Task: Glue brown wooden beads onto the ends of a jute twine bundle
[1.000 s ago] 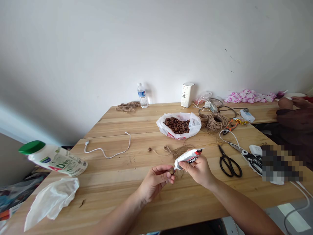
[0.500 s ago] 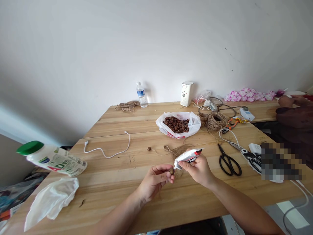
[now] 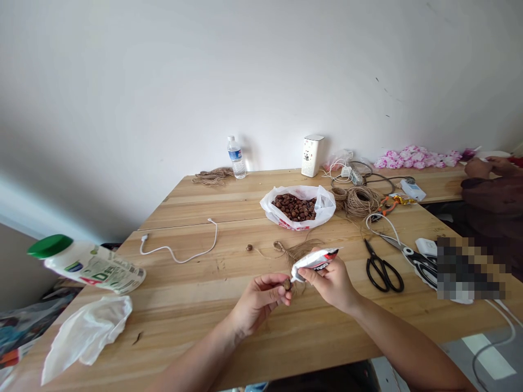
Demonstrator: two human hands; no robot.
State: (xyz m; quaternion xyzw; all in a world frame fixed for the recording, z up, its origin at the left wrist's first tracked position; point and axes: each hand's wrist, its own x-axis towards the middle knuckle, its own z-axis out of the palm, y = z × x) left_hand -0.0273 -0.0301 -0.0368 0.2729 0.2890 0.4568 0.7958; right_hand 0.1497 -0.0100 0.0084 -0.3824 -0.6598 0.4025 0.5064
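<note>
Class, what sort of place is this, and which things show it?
Probably a small craft workspace: a bag of brown nut-like pieces, a coil of twine and black-handled scissors lie on a wooden table.

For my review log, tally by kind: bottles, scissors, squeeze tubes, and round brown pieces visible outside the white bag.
Bottles: 2 (green-capped bottle, water bottle)
Scissors: 2 (black scissors, white-pivoted scissors)
Squeeze tubes: 1 (white tube, in the right hand)
Round brown pieces: 2 (lone piece, held piece in the left hand)
Total: 7
</note>
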